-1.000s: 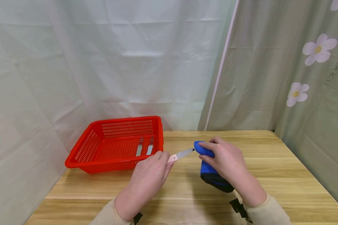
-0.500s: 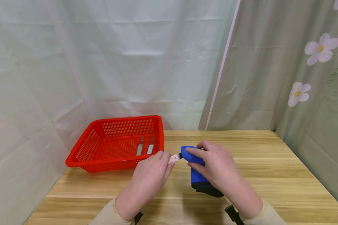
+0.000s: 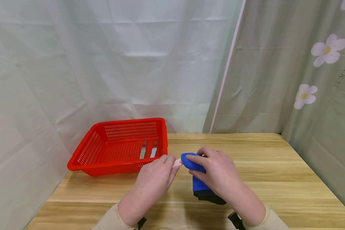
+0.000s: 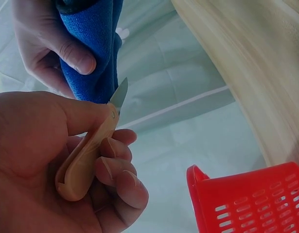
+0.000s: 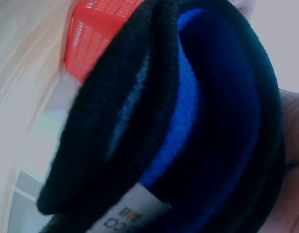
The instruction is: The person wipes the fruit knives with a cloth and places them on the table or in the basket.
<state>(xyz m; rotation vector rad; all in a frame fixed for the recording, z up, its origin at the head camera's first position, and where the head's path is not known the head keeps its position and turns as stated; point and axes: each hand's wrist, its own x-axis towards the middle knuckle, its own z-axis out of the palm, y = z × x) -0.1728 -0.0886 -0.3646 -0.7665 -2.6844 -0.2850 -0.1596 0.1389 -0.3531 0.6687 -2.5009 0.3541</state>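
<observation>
My left hand (image 3: 155,175) grips a folding knife (image 4: 83,165) by its pale, wood-like handle, fingers curled round it. Its blade (image 4: 121,94) is folded out, and part of it shows beside the cloth in the left wrist view. From the head, the cloth covers the blade and meets the handle's end. My right hand (image 3: 218,169) pinches this blue, black-edged cloth (image 3: 199,183) between thumb and fingers, over the blade. In the right wrist view the folded cloth (image 5: 188,107) fills most of the picture, a white label (image 5: 132,213) on its edge.
A red plastic basket (image 3: 115,167) with slotted walls stands on the wooden table (image 3: 261,172) at the left. Inside it lie two slim pieces with pale handles, a left one (image 3: 142,152) and a right one (image 3: 153,151). Curtains (image 3: 149,64) hang behind the table.
My right hand has moved left with the cloth, along the blade up to the handle. The blade, bare a second ago, is now covered in the head view. My left hand stays nearly still.
</observation>
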